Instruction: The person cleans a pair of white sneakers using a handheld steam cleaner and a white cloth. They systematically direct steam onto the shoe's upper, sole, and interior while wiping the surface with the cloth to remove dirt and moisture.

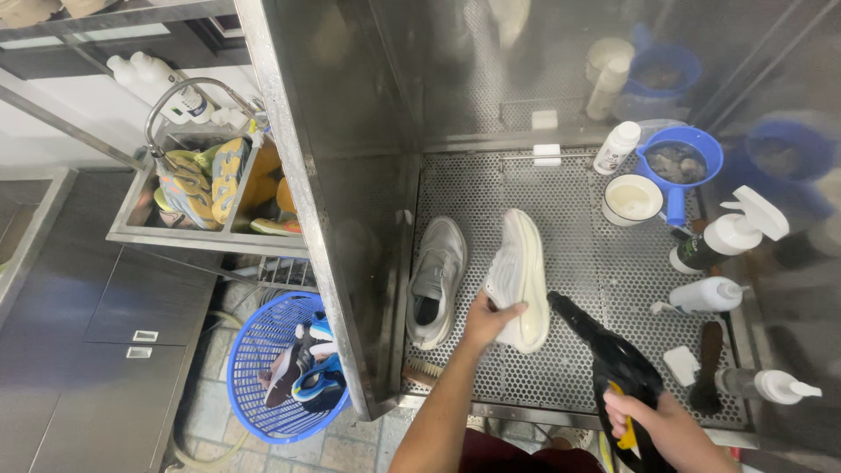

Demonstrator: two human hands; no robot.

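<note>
The white sneaker [519, 278] is tipped on its side over the perforated metal surface [596, 289], sole showing and looking clean — the left hand [487, 321] has its grip clamped on the heel end. The right hand [653, 422] grips a black spray gun [604, 350], nozzle just beside the shoe. Its grey mate [435, 280] lies flat alongside, seemingly untreated. Spray bottles [714, 241], a white tub [632, 199] and a brush [708, 363] crowd the right edge — a blue basket [263, 350] of shoes waits on the floor.
</note>
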